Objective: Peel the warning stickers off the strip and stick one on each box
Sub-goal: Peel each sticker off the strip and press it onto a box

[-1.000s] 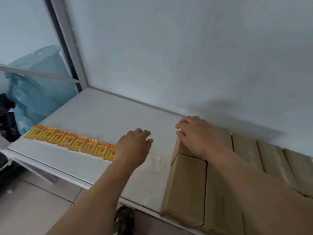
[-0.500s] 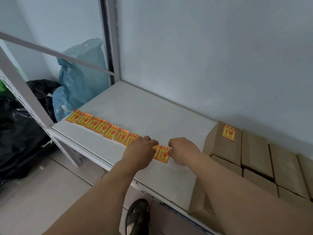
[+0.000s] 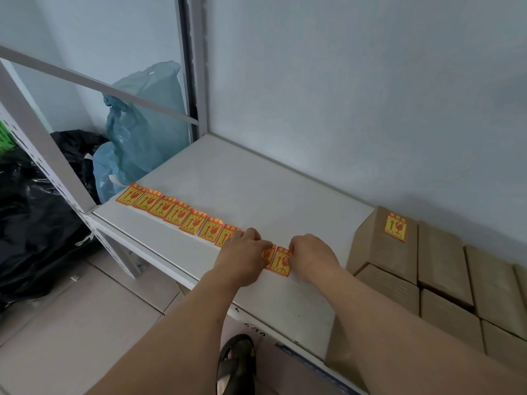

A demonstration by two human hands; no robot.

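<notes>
Head view: a strip of warning stickers point(image 3: 182, 213) lies flat on the white shelf point(image 3: 256, 189), running from about nine o'clock down to the centre of the picture. Both hands sit on its near end. The left hand point(image 3: 242, 260) rests palm down over the strip, fingers pressed onto it, seemingly pinning it in place. The right hand point(image 3: 312, 256) is curled at the end sticker point(image 3: 281, 262), at three o'clock from the left hand; its fingertips are tucked under at that sticker's right edge, so I cannot tell whether it has pinched a corner or only touches it.

At three o'clock stands a group of brown boxes point(image 3: 445, 266). The tall box nearest the hands point(image 3: 376, 246) carries one applied sticker point(image 3: 395, 226) on top; the others show none in this view.

Judging by this, the step in hand is peeling the next sticker off the strip's end. The next move calls for lifting a corner cleanly while the left hand keeps the backing down, then carrying it to an unlabelled box.

The stickers are yellow with an orange-red border, showing red upward arrows and a wine-glass symbol; the small characters along the top are too fine to read. Faint black handwriting on the shelf's front edge at six o'clock is illegible.
</notes>
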